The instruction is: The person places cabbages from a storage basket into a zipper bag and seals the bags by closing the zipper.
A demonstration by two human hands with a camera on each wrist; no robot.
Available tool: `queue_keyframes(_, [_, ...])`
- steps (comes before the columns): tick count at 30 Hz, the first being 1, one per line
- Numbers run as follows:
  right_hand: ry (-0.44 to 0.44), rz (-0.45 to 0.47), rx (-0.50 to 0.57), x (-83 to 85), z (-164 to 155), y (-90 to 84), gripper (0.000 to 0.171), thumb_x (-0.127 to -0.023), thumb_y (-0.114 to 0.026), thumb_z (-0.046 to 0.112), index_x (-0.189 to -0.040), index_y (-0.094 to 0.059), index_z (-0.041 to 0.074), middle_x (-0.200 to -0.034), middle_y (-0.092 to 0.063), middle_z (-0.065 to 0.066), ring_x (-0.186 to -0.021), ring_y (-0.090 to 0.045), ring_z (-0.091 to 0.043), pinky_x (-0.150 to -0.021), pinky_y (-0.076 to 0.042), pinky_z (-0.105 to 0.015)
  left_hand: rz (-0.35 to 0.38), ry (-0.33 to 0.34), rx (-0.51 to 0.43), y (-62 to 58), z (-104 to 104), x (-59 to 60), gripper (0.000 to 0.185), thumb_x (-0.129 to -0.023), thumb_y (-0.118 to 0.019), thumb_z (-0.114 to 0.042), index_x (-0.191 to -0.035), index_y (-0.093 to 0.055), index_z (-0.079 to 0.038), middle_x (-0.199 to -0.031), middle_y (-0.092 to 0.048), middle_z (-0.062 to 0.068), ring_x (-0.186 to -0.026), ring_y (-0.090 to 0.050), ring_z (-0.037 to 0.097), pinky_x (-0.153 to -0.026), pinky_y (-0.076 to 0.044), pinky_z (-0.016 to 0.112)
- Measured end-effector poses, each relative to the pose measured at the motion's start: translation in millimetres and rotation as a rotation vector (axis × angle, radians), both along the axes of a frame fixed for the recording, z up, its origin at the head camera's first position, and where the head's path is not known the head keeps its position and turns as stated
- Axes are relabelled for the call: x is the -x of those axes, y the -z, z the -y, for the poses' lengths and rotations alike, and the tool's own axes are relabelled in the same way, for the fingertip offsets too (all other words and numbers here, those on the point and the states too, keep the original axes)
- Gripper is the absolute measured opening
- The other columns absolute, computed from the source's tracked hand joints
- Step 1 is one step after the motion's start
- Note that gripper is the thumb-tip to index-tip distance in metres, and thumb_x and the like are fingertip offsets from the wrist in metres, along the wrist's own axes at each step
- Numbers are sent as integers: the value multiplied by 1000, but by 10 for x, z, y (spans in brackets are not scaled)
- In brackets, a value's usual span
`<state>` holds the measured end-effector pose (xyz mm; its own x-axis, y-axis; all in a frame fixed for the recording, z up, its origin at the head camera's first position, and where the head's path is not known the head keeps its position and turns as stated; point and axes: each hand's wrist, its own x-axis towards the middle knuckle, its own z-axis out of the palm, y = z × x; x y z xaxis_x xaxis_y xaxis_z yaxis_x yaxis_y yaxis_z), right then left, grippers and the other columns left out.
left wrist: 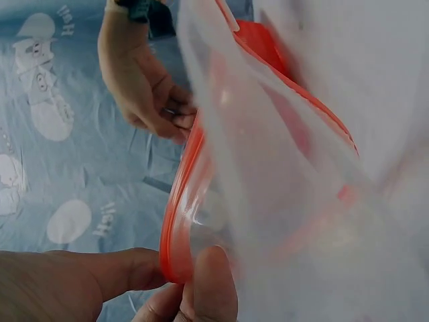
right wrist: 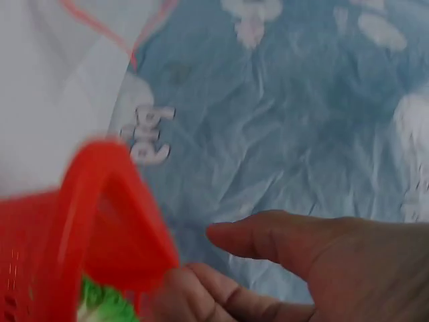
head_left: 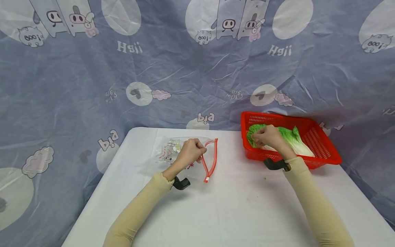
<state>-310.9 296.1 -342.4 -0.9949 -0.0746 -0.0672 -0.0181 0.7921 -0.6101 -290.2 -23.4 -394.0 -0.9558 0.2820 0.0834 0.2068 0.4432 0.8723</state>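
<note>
My left hand [head_left: 192, 151] pinches the red-edged rim of a clear zip bag [head_left: 211, 164] between thumb and fingers. The bag lies on its side with its mouth spread toward the right, and colored print shows on its film. In the left wrist view, the thumb [left wrist: 213, 285] and fingers grip the red zip strip [left wrist: 179, 194]. My right hand [head_left: 269, 136] is over the left part of a red plastic basket [head_left: 321, 137], above leafy green vegetables. In the right wrist view its thumb [right wrist: 248, 235] stands apart from its fingers, with nothing between them.
The basket holds a curly green leaf head [head_left: 253, 132] and a white-stemmed leafy cabbage [head_left: 294, 142]. It stands at the back right of the white table [head_left: 234, 209]. A patterned grey-blue cloth [head_left: 191, 68] hangs behind the table.
</note>
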Motion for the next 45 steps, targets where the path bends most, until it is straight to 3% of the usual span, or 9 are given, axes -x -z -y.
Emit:
queue_keyframes(3, [51,-7,-158,149,-222,-27,41,-89,-66,33,-58,-59,7,-50,-47,3,-50,-44,-10,-55,-42,-28,7,11,5,18,5,12,13,-90,-65,-13,-81,-62,-4,-64,-64,9,-47,-64,19,-47,-55,29])
queue_keyframes(6, [70,56,-250,276,-353,0,50,-88,-65,44,-54,-45,13,-55,-32,4,-56,-38,-16,-56,-36,-31,13,10,6,37,12,21,12,-90,-65,-12,-81,-62,-4,-64,-64,9,-47,-63,18,-48,-55,29])
queue_keyframes(10, [50,138,-327,386,-460,54,55,-90,-60,51,-79,-59,-2,-72,-49,-9,-79,-56,-30,-72,-48,-39,16,12,4,49,15,19,13,-90,-66,-13,-81,-62,-4,-64,-63,8,-47,-63,18,-48,-55,29])
queue_keyframes(14, [15,239,-377,443,-559,97,68,-92,-56,53,-109,-61,-12,-93,-60,-19,-93,-58,-35,-80,-49,-45,5,22,17,57,0,14,14,-90,-66,-13,-80,-62,-4,-64,-64,8,-48,-65,19,-48,-55,28])
queue_keyframes(18, [44,342,-318,482,-662,154,50,-91,-59,52,-76,-63,4,-64,-47,-2,-65,-47,-19,-61,-39,-31,-2,26,17,58,-19,8,14,-90,-66,-12,-79,-61,-4,-63,-64,8,-49,-65,20,-47,-55,28])
queue_keyframes(23, [34,392,-271,513,-733,208,55,-91,-60,50,-51,-34,23,-51,-29,7,-50,-27,-8,-53,-27,-25,-3,27,1,47,-31,-1,14,-89,-66,-11,-79,-61,-3,-62,-63,8,-49,-66,22,-46,-54,28])
queue_keyframes(34, [104,266,-211,487,-785,224,50,-84,-68,46,-54,-39,20,-51,-31,8,-51,-35,-11,-52,-31,-26,-10,1,12,35,-19,36,13,-89,-67,-13,-80,-63,-4,-63,-64,8,-46,-64,18,-45,-53,28])
queue_keyframes(39, [148,110,-193,413,-760,149,49,-84,-65,50,-58,-43,16,-57,-37,4,-56,-43,-15,-53,-36,-27,-8,-4,15,26,17,55,13,-89,-67,-15,-82,-64,-5,-64,-65,8,-47,-64,18,-49,-56,37])
queue_keyframes(45, [281,-97,-61,302,-667,148,60,-89,-56,54,-87,-53,-6,-88,-54,-20,-82,-53,-29,-69,-46,-33,-18,15,0,22,57,63,12,-90,-66,-14,-83,-65,-4,-65,-65,8,-46,-63,16,-46,-54,34])
